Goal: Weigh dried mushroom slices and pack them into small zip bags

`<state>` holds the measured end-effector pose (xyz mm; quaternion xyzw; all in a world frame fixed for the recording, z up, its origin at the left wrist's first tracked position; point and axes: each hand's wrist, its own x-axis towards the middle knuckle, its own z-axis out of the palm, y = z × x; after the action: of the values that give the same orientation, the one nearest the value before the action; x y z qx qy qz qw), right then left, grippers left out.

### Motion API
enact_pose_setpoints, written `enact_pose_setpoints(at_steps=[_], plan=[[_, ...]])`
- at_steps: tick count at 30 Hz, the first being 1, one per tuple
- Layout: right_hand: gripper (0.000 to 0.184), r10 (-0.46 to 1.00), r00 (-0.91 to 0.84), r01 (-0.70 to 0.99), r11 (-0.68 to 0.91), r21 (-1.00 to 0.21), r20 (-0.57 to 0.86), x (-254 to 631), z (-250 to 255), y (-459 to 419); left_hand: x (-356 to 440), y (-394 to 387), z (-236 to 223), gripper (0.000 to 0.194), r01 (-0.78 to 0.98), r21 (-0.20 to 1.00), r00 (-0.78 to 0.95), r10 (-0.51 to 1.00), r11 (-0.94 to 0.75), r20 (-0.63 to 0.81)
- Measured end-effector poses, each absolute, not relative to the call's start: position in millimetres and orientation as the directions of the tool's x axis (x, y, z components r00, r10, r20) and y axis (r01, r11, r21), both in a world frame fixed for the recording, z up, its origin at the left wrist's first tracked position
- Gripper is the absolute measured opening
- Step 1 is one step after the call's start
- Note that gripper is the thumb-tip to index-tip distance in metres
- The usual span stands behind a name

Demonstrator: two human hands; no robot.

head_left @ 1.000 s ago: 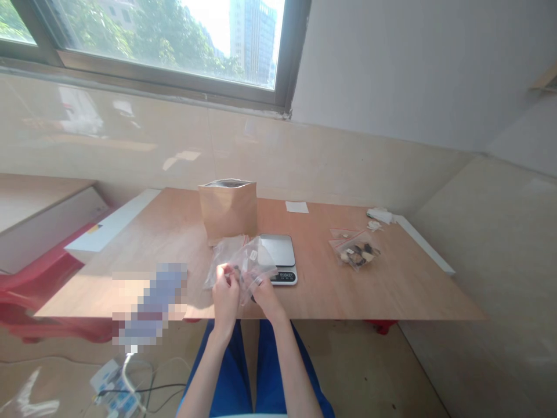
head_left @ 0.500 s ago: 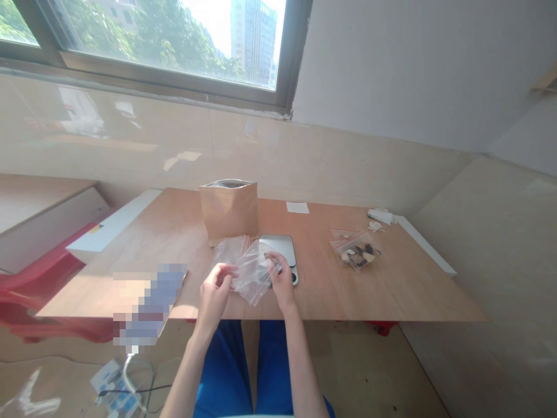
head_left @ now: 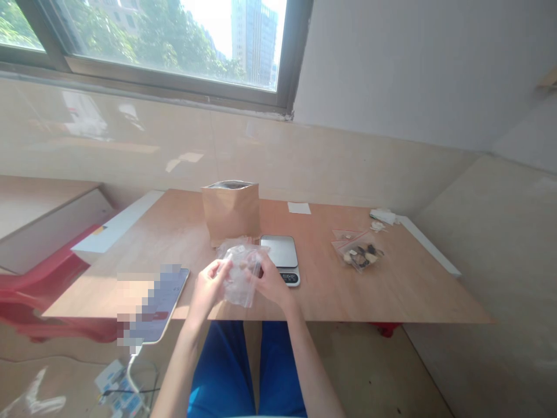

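Note:
A clear plastic zip bag [head_left: 239, 281] is held up between my two hands over the table's front part. My left hand [head_left: 211, 284] pinches its left side, fingers closed on the film. On the other side my right hand [head_left: 270, 278] grips the bag, its fingertips partly hidden by the plastic. Just behind it stands an open brown paper pouch [head_left: 230, 216], upright, with a silvery inside. A kitchen scale [head_left: 279, 252] with a metal plate lies right of the bag, beside my right hand; its display is too small to read.
Filled zip bags [head_left: 359, 253] with dark and pale pieces lie at the right of the wooden table [head_left: 413, 296]. A white paper [head_left: 299, 208] and crumpled scraps [head_left: 383, 216] lie farther back. A cabled phone-like device [head_left: 167, 310], partly blurred, overhangs the front left edge.
My right hand has moved left, away from the scale, uncovering its front panel. The plastic bag has turned more upright between both hands and shifted slightly left.

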<state>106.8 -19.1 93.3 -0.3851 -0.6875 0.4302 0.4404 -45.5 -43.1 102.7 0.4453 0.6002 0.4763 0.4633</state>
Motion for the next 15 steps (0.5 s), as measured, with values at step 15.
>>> enact_pose_setpoints(at_steps=[15], plan=[[0.013,0.977,0.079,0.212,0.179,-0.961,0.199,144,63,-45,-50,4,47,0.048,0.746,0.662,-0.402,0.843,0.075,0.357]])
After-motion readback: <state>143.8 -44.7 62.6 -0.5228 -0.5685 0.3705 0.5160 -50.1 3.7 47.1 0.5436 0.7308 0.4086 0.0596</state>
